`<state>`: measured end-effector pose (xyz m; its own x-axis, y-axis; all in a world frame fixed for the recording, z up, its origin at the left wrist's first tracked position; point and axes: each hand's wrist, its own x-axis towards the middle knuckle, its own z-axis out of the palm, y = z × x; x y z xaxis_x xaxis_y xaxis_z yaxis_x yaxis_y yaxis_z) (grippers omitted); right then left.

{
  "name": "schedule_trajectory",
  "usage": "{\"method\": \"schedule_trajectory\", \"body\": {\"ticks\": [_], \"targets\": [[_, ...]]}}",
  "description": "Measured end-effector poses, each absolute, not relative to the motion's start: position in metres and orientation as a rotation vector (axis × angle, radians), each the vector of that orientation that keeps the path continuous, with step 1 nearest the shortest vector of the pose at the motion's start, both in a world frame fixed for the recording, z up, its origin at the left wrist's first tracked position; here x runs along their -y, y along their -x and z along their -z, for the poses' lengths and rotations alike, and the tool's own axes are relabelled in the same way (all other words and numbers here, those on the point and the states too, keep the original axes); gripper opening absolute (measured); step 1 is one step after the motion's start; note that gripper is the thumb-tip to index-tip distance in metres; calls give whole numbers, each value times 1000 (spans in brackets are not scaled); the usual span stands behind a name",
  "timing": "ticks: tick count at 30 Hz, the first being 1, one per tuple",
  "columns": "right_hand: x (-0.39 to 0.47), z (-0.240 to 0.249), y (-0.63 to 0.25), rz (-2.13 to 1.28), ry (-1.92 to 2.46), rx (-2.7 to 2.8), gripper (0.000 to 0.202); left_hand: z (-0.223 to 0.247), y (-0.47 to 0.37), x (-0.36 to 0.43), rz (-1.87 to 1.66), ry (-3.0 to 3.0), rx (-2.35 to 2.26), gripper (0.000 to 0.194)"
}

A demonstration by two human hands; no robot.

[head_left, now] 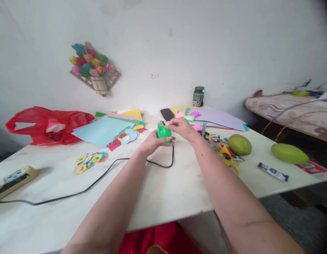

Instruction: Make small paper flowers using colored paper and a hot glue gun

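A red bag (47,124), two mangoes (239,144) and a phone (167,114) lie about.

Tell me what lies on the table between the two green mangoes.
Nothing: in the head view, the table is bare between the left mango and the right mango.

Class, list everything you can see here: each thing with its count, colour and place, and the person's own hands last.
Folded paper piece: one, green, held above table centre.
Plastic bag: one, red, table's far left.
Paper sheets: several, mixed colours, far side.
Cut paper flowers: small cluster, multicoloured, left of centre.
Power cable: one, black, across the table.
Mangoes: two, green, right side.
Phone: one, black, far side.
Left hand: under the paper.
Right hand: fingers pinching it.
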<state>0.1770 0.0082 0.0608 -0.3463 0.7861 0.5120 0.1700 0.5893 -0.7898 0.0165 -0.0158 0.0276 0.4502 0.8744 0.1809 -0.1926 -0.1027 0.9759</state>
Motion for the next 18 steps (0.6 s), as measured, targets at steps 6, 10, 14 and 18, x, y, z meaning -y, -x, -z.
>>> {"method": "schedule_trajectory", "body": {"ticks": [6,10,14,18], "targets": [[-9,-54,-170,-731,746,1814,17,-22,-6,16,-1104,-1392,-793,32],[-5,-58,-169,-632,672,1913,10,-21,-4,15,-1150,-1409,-830,31],[-3,-59,-168,-547,662,1977,12,-19,-4,16,-1138,-1405,-859,32],[-6,-56,-166,-497,675,2005,14,-17,-4,16,-1144,-1387,-875,31]]}}
